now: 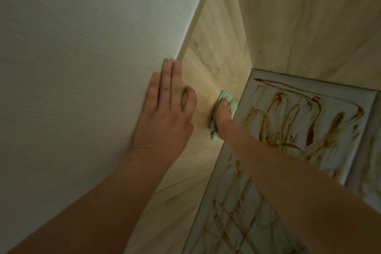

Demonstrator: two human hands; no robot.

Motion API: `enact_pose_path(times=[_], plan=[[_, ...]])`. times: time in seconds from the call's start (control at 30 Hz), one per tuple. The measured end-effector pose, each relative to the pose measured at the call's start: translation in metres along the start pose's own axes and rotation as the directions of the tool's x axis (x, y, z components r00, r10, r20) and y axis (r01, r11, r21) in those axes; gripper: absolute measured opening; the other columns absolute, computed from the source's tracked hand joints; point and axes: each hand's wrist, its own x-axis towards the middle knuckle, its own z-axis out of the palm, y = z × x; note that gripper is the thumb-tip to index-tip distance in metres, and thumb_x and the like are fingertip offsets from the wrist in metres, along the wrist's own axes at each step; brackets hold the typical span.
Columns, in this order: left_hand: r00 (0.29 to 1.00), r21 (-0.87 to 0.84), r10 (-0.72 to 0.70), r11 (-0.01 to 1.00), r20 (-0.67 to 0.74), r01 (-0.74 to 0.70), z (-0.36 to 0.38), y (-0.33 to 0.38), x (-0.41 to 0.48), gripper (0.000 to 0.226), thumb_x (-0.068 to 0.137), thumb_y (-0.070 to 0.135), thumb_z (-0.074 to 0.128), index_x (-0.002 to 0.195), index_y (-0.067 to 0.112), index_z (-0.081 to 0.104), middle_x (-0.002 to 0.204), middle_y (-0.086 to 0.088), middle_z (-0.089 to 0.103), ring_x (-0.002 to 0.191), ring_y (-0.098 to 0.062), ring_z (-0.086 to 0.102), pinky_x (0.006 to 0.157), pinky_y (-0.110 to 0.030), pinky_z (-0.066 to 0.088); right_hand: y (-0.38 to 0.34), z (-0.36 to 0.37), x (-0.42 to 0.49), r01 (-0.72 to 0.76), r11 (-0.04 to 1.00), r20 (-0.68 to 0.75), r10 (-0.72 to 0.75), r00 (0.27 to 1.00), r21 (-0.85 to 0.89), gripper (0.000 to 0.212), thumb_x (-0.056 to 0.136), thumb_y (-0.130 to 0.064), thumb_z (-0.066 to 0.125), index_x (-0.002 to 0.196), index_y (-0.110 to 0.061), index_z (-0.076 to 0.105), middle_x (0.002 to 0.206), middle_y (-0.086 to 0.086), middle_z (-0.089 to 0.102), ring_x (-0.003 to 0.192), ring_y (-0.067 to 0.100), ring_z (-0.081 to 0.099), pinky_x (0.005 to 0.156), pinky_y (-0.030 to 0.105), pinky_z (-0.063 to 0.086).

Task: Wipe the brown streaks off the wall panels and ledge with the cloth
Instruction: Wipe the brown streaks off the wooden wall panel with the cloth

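Two hands show: the left hand point(165, 113) lies flat, fingers straight together, on the white panel point(72, 57) at left; the right hand point(223, 112) grips the bunched green cloth point(224, 95) against the wooden panel point(212, 47), just left of the brown streaks point(276, 130) on the grey panel point(334, 97)

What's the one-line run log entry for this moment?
left hand: flat on white wall | right hand: holds green cloth against wood panel | brown streaks: unwiped on grey panels

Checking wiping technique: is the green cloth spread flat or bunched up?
Bunched up. The green cloth shows only as crumpled bits above and below the right hand holding it against the wood panel.
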Motion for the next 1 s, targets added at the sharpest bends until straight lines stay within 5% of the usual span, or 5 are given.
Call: enact_pose_path(times=[0.23, 0.43, 0.67, 0.83, 1.0], plan=[[1.000, -0.007, -0.003, 1.000, -0.027, 0.003, 0.002, 0.000, -0.001, 0.056, 0.094, 0.027, 0.049, 0.145, 0.004, 0.039, 0.164, -0.039, -0.009, 0.155, -0.051, -0.008, 0.127, -0.059, 0.000, -0.046, 0.019, -0.053, 0.748, 0.658, 0.105, -0.741, 0.663, -0.084, 0.059, 0.109, -0.045, 0.029, 0.164, -0.040, 0.006, 0.173, -0.010, 0.000, 0.157, 0.006, -0.003, 0.122, 0.031, -0.002], [0.999, 0.001, -0.004, 1.000, -0.032, 0.004, 0.002, 0.000, 0.000, 0.056, 0.095, 0.027, 0.048, 0.145, 0.005, 0.040, 0.163, -0.040, -0.008, 0.155, -0.052, -0.007, 0.126, -0.060, 0.001, 0.027, 0.013, -0.026, 0.363, 0.930, -0.011, -0.364, 0.931, -0.064, 0.062, 0.109, -0.051, 0.020, 0.166, -0.034, 0.001, 0.173, 0.000, -0.001, 0.160, 0.023, 0.001, 0.129, 0.049, 0.000], [0.999, 0.012, -0.006, 1.000, -0.033, 0.007, 0.000, 0.003, 0.001, 0.053, 0.104, 0.035, 0.026, 0.147, 0.005, 0.039, 0.164, -0.039, -0.009, 0.155, -0.050, -0.007, 0.127, -0.058, -0.003, 0.051, 0.025, -0.051, 0.849, 0.501, 0.112, -0.846, 0.522, -0.170, 0.059, 0.105, -0.042, 0.026, 0.161, -0.034, 0.009, 0.171, -0.002, 0.004, 0.159, 0.015, -0.001, 0.129, 0.038, 0.004], [1.000, 0.011, 0.003, 1.000, -0.018, -0.002, 0.001, 0.003, 0.000, 0.061, 0.092, 0.030, 0.048, 0.146, 0.006, 0.038, 0.164, -0.039, -0.007, 0.155, -0.051, -0.006, 0.126, -0.059, 0.001, 0.066, 0.012, 0.004, 0.303, 0.951, -0.108, -0.308, 0.945, -0.063, 0.061, 0.107, -0.053, 0.019, 0.165, -0.036, 0.009, 0.173, 0.001, 0.006, 0.159, 0.026, 0.008, 0.129, 0.045, 0.006], [1.000, 0.021, 0.021, 1.000, -0.022, -0.021, 0.003, 0.001, 0.000, 0.065, 0.095, 0.040, 0.046, 0.150, 0.007, 0.036, 0.164, -0.039, -0.011, 0.155, -0.051, -0.009, 0.126, -0.060, -0.001, 0.113, 0.016, -0.048, 0.754, 0.649, 0.112, -0.746, 0.657, -0.101, 0.062, 0.103, -0.043, 0.028, 0.161, -0.041, 0.005, 0.170, -0.011, -0.002, 0.158, 0.006, -0.005, 0.127, 0.025, 0.001]])
